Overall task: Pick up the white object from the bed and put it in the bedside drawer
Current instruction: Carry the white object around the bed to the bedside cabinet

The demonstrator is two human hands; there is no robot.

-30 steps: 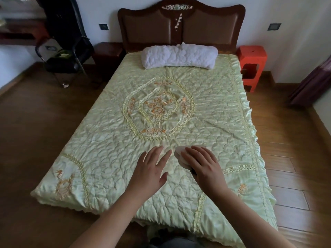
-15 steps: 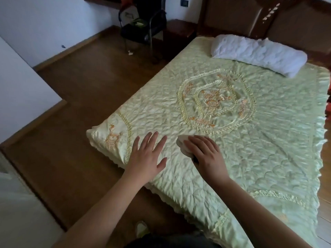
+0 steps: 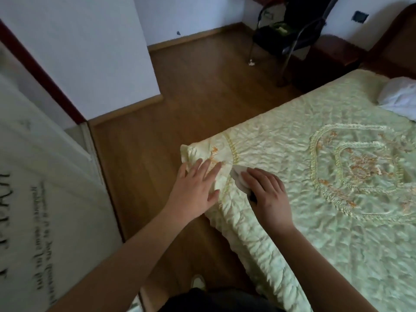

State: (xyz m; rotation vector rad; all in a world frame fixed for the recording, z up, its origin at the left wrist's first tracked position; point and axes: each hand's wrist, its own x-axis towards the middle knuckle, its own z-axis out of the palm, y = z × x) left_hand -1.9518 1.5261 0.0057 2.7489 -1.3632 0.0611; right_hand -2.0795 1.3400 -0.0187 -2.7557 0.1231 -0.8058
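A small white object (image 3: 239, 179) shows beyond my right hand's fingertips, over the near left corner of the bed (image 3: 315, 188) with its pale green quilted cover. My right hand (image 3: 267, 194) is closed over the object and hides most of it. My left hand (image 3: 198, 188) is flat with fingers spread, beside the object at the bed's corner and holding nothing. The dark wooden bedside cabinet (image 3: 333, 55) stands at the far side next to the headboard; I cannot make out its drawer.
A black chair (image 3: 286, 34) stands on the wooden floor in front of the bedside cabinet. A white pillow (image 3: 398, 97) lies at the head of the bed. A white wall corner (image 3: 126, 64) and a white door (image 3: 40, 199) are on the left.
The view has swung left and both hands have shifted from the bed's foot centre to its left corner. My right hand has kept its grip on the white object.
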